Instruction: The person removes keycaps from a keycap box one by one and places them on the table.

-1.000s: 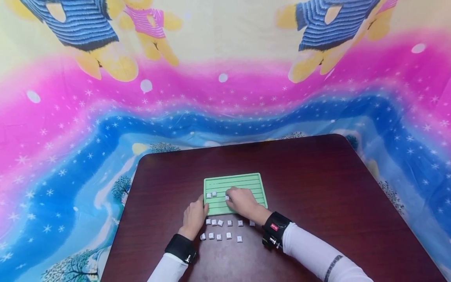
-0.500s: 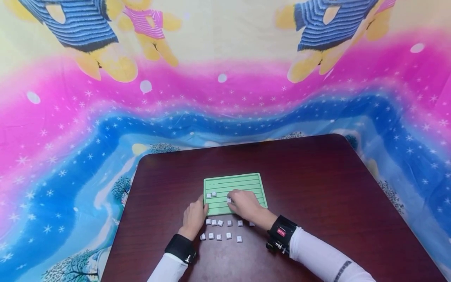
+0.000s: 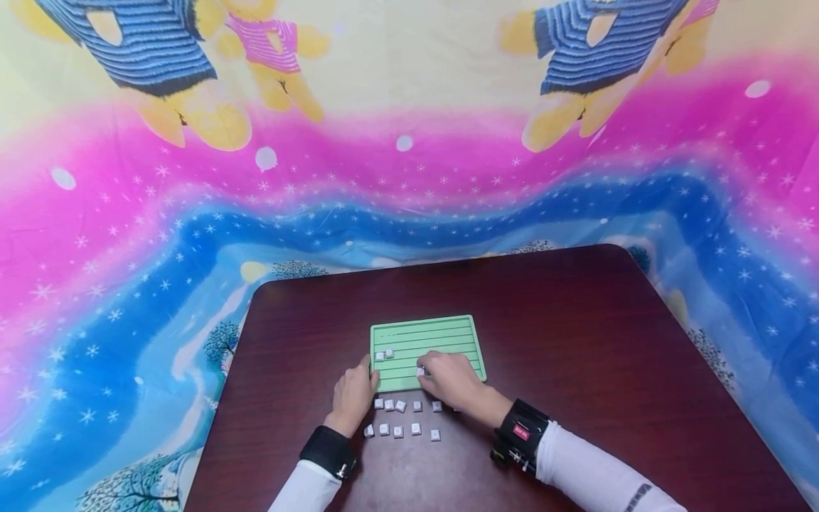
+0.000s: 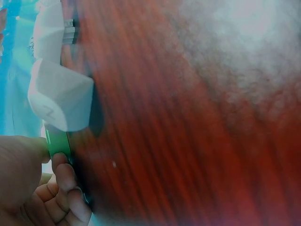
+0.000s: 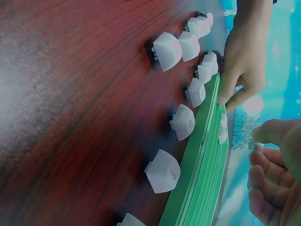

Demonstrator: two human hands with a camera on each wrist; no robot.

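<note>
A green grooved board (image 3: 441, 333) lies on the table, with two white keycaps (image 3: 384, 355) side by side on its left part. My left hand (image 3: 350, 400) grips the board's left edge; the left wrist view shows thumb and curled fingers (image 4: 66, 176) on either side of the green rim (image 4: 57, 142). Over the board's lower middle, my right hand (image 3: 453, 380) pinches a small white keycap (image 5: 255, 145) between thumb and fingertips. The right wrist view shows this keycap apart from the board. Its marking cannot be read.
Two rows of loose white keycaps, a near one (image 3: 416, 429) and a far one (image 3: 417, 406), lie in front of the board. One keycap (image 4: 61, 96) bears a letter like Z or N. Behind the dark wooden table (image 3: 576, 320) hangs a patterned cloth (image 3: 409, 178).
My right hand has moved slightly right and toward the near edge of the board, still pinching the keycap. The left hand and the board have stayed in place.
</note>
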